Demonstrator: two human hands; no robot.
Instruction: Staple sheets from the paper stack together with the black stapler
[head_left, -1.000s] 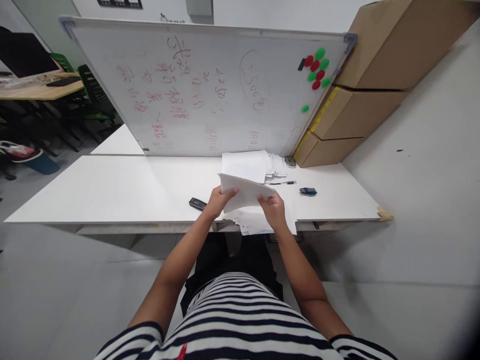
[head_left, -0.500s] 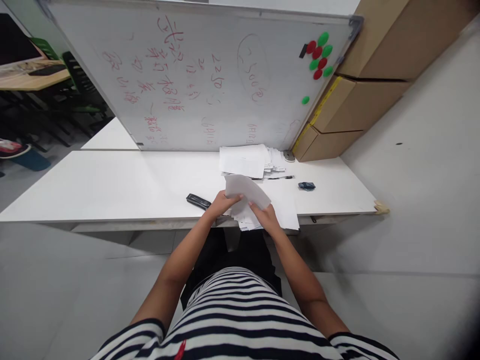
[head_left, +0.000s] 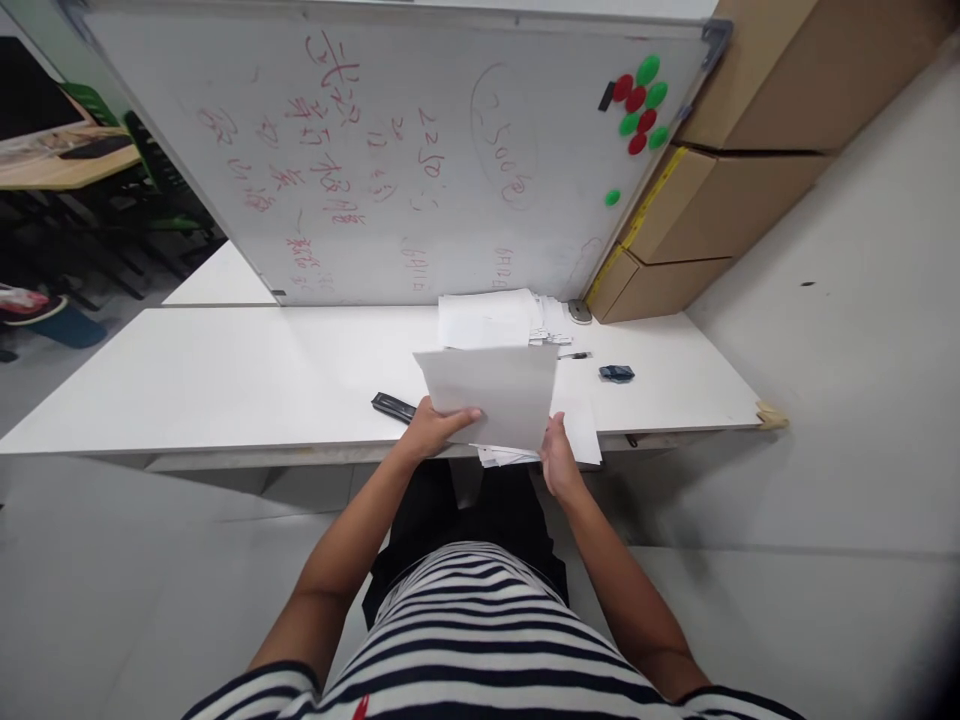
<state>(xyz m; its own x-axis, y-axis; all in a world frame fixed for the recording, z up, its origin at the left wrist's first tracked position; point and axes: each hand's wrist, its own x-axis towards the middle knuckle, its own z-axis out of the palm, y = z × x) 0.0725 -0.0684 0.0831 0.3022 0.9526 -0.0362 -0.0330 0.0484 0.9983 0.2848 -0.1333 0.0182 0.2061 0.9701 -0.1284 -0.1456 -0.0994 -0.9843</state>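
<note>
A white sheet of paper (head_left: 495, 390) is held up, tilted, above the front edge of the desk. My left hand (head_left: 433, 430) grips its lower left side, thumb on top and the other fingers hidden under it. At the lower right edge is my right hand (head_left: 558, 460), thumb pointing up along the edge, fingers closed against the paper and partly hidden. Beneath the raised sheet, more loose papers (head_left: 583, 432) lie at the desk's edge. A black stapler (head_left: 393, 406) lies just left of my left hand.
Behind the sheet a paper stack (head_left: 480, 316) rests on the white desk (head_left: 247, 380), against a whiteboard (head_left: 420, 230) with writing and magnets. A pen (head_left: 576, 356) and a small dark packet (head_left: 616, 373) lie to the right. Cardboard boxes (head_left: 675, 210) are stacked at the back right.
The paper, bent between both hands before, is now spread flatter and raised. My right hand has moved right and down to its edge; my left hand has shifted slightly left and down.
</note>
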